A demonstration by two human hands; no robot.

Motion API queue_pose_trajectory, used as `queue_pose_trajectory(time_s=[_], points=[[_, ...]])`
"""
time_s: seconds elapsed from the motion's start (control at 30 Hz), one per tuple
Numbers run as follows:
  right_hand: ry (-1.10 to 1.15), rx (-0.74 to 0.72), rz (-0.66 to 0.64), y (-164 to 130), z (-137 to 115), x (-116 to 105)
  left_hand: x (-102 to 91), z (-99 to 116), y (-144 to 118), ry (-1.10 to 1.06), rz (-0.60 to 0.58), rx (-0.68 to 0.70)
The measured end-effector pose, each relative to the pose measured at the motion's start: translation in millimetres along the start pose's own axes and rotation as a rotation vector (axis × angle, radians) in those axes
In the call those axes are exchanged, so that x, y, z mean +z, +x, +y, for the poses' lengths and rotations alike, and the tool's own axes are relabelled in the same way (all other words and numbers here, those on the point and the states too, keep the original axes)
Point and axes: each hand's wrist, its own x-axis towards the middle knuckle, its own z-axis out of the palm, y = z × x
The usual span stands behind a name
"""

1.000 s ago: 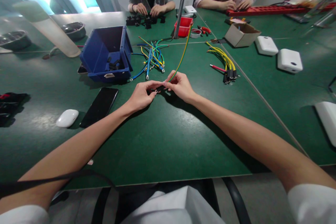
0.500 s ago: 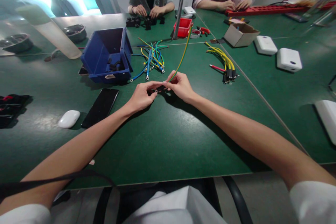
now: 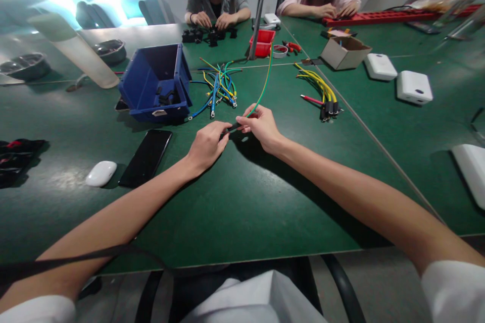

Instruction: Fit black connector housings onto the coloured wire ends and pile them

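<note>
Both forearms reach out over the green table (image 3: 242, 202), hands meeting near its middle. The right hand (image 3: 261, 128) pinches the near end of a green-yellow wire (image 3: 264, 83) that arcs up and away; the left hand (image 3: 207, 144) closes its fingertips on the small black piece (image 3: 234, 126) at that end. Just beyond lie a bundle of loose wires (image 3: 220, 86) and a blue bin (image 3: 157, 83). A black phone (image 3: 146, 156) and white mouse (image 3: 100, 173) lie left. 2 people work at the far side.

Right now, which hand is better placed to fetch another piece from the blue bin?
Probably the left hand. It lies nearer the blue bin, which stands on its side of the table, and only its fingertips touch the small black piece. The right hand pinches the green-yellow wire.
</note>
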Motion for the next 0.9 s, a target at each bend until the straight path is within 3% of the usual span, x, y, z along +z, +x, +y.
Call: queue_pose_trajectory(time_s=[0.13,0.23,0.53,0.7,0.9], points=[[0.012,0.004,-0.053,-4.8,-11.4,1.5,-3.2,3.8,-0.4,-0.068,0.055,-0.025],[0.026,-0.031,-0.106,-6.0,-19.2,0.3,-4.7,10.4,1.6,-0.206,0.083,-0.139],[0.042,-0.104,-0.163,0.6,-17.2,-4.4,-0.4,21.2,6.8,-0.953,-0.001,-0.543],[0.056,-0.169,-0.178,4.8,-7.4,-5.5,-0.8,20.0,5.8,-1.119,-0.042,-0.573],[0.039,-0.254,-0.159,5.3,3.6,-3.1,0.9,20.1,4.7,-1.127,-0.022,-0.587]])
